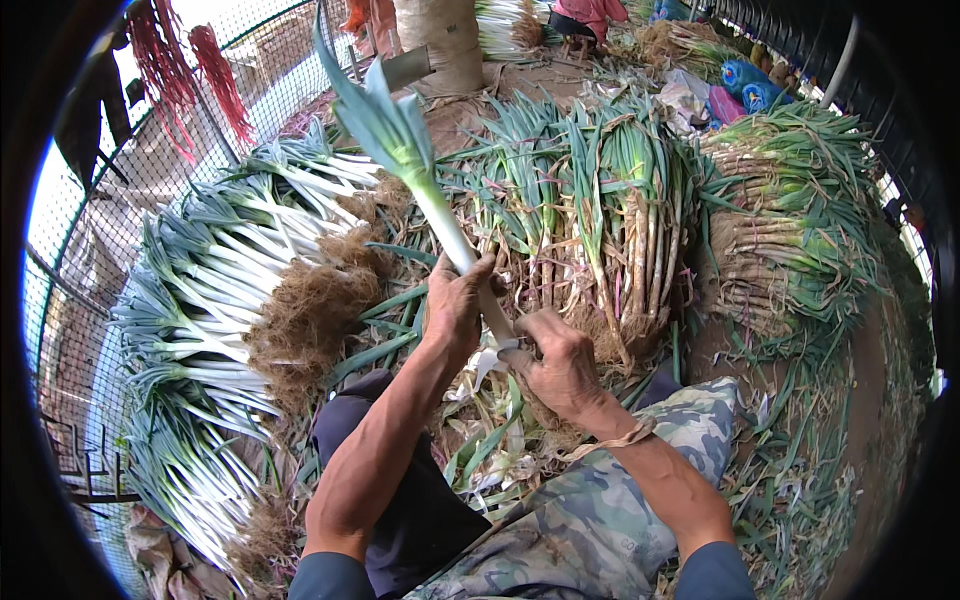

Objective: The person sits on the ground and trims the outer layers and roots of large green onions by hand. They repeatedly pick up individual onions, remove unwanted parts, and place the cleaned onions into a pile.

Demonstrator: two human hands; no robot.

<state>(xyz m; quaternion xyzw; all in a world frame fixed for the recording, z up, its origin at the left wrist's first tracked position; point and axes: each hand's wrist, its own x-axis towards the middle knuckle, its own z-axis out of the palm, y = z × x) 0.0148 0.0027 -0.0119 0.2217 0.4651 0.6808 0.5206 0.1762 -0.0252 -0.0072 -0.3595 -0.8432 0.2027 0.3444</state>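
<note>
Slanting up and to the left in front of me is one leek [442, 214], with blue-green leaves at the top and a white shaft. My left hand [454, 304] is wrapped around the middle of that shaft. At its lower end, my right hand [561, 361] has its fingers and thumb curled about the stalk near the root end. A loose strip of pale sheath [484, 365] hangs beside the right thumb. Brown roots [546, 409] show below the right hand. A cord is tied around my right wrist.
Clean white leeks [232, 300] lie in a row at left, roots inward. Unpeeled bundles [637, 225] stand ahead, and more bundles [780, 232] are piled at right. Peeled scraps [487, 450] litter the ground between my legs. Netting [82, 330] borders the left; a person [589, 19] sits far ahead.
</note>
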